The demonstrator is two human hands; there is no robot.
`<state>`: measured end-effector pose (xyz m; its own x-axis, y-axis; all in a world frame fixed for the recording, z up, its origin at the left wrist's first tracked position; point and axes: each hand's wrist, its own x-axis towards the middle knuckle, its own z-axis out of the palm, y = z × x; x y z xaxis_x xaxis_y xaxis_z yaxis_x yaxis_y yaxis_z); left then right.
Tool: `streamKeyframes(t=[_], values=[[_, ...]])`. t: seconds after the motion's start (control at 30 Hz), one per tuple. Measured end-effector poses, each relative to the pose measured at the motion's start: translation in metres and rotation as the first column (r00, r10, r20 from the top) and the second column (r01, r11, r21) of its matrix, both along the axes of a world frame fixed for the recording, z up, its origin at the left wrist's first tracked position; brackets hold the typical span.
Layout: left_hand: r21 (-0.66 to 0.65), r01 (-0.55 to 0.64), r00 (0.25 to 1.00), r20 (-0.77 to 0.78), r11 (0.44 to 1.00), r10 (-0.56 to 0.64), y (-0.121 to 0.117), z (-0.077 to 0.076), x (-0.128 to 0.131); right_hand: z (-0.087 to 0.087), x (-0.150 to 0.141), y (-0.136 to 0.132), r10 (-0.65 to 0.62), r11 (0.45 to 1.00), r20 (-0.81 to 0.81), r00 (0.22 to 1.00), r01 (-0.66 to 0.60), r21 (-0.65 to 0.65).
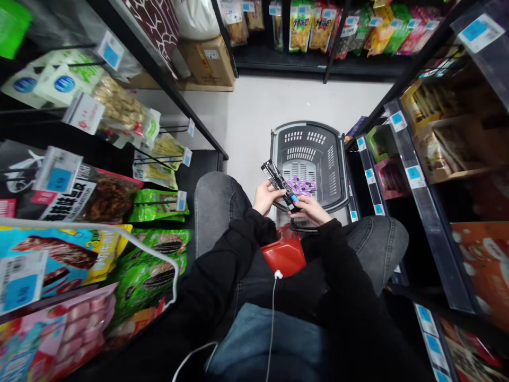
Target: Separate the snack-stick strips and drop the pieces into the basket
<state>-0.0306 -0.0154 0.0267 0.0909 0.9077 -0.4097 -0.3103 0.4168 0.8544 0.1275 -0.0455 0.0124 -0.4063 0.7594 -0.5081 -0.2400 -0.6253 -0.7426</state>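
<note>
Slim black snack packets [277, 180] with white print lie slantwise between my two hands, above the near end of a grey shopping basket [332, 159]. My left hand [265, 198] is closed around their left side, thumb on top. At the lower right end, my right hand [313, 210] pinches the packets beside a small blue patch. Purple packets [304, 186] show just past my fingers, within the basket's outline. A red pouch [284, 252] rests against my lap, below the hands.
Hanging snack bags [159, 244] and price tags crowd the left shelf. Shelves with boxed packets [392, 178] stand close on the right. A cardboard box [209, 61] sits at the upper left, and more bagged snacks [300, 26] hang across the aisle. A white cable [272, 323] runs down my front.
</note>
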Motion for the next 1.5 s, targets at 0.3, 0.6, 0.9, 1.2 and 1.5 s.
streamKeyframes(t=[0.3,0.6,0.9,1.2,1.5], values=[[0.052,-0.199,0.979,0.041,0.979,0.197,0.007,-0.001,-0.006,-0.009,-0.016,-0.003,-0.126,0.991,0.001,0.992,0.126,0.042],[0.095,-0.046,0.999,0.01,0.994,0.045,0.004,-0.004,-0.001,-0.013,-0.016,-0.002,-0.232,0.962,0.082,0.969,0.216,0.168],[0.02,-0.18,0.975,0.135,0.983,0.176,0.006,-0.001,-0.001,-0.01,-0.032,-0.006,-0.279,0.923,0.165,0.946,0.216,0.319],[0.014,-0.507,0.85,0.177,0.862,0.497,0.025,-0.006,-0.026,0.001,-0.037,-0.013,-0.149,0.923,0.159,0.976,0.08,0.377],[0.024,-0.589,0.807,0.066,0.808,0.587,0.034,0.005,-0.053,0.013,0.012,0.0,-0.257,0.901,0.279,0.925,0.125,0.415]])
